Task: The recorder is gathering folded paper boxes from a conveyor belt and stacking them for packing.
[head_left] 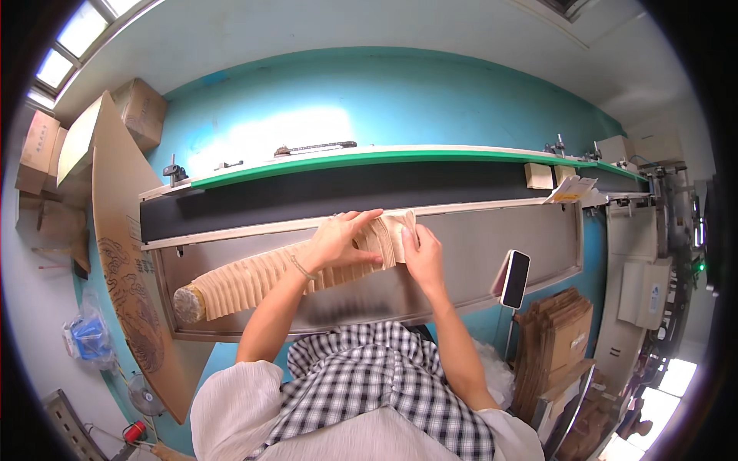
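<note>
Item: long fanned row of flattened tan cardboard blanks [292, 273], laid on its side across a steel tray [477, 246], running from the hands outward to the person's left.

Grip: left hand [338, 242] is laid over the top of the row, fingers spread and pressed down; right hand [421, 257] is pinched on the row's end pieces, thumb against fingers.

Risk, as judged: the unsupported far end left of the grip could slump or fan out if pressure is eased; blanks could slide off the tray's near lip.

Surroundings: a black conveyor belt [346, 196] with green rail lies just beyond the grip. A smartphone [515, 278] on a stand is placed right of the grip, near the right elbow's path. Stacked flat cartons [553, 338] stand lower right; a printed cardboard sheet [127, 269] leans far left.
</note>
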`<state>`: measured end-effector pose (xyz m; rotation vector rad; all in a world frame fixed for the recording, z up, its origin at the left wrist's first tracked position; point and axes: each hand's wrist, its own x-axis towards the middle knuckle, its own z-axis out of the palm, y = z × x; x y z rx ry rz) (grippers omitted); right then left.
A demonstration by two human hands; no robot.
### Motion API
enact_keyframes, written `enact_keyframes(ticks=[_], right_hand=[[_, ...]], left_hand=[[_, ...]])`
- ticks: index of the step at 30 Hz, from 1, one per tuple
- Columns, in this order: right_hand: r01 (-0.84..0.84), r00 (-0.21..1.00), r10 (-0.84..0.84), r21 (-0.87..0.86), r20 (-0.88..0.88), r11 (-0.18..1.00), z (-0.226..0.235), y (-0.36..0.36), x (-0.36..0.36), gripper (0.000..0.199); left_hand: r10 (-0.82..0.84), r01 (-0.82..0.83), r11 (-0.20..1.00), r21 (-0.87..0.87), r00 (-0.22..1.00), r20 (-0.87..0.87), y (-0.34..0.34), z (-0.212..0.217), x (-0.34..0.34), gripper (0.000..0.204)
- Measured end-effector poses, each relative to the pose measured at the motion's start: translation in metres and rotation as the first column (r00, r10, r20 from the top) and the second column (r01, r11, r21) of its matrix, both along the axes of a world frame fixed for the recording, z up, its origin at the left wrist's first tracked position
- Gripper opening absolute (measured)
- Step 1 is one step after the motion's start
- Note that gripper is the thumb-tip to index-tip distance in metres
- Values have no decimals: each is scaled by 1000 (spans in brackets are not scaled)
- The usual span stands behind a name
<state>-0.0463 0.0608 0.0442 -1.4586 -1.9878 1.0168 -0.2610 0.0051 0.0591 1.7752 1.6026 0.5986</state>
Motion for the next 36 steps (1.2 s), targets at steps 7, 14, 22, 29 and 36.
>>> enact_keyframes(ticks=[7,14,22,29,36], right_hand=[[-128,984,107,-149,-146,980,-15,0,-11,36],[-75,912,-245,-723,-328,687,-26,3,7,31],[67,998,-69,184,3,981,4,8,-5,34],[-91,995,86,-116,-46,989,-13,-2,-14,40],[-69,935,-215,-742,-281,667,-33,11,12,31]], left_hand=[[-2,1,1000,14,999,45,2,0,-3,94],[25,-25,1000,4,999,45,-1,8,-1,83],[20,-20,999,-26,1000,22,1,2,-3,85],[-8,9,999,-42,1000,4,6,14,0,81],[15,-12,998,-59,998,57,3,6,-4,73]])
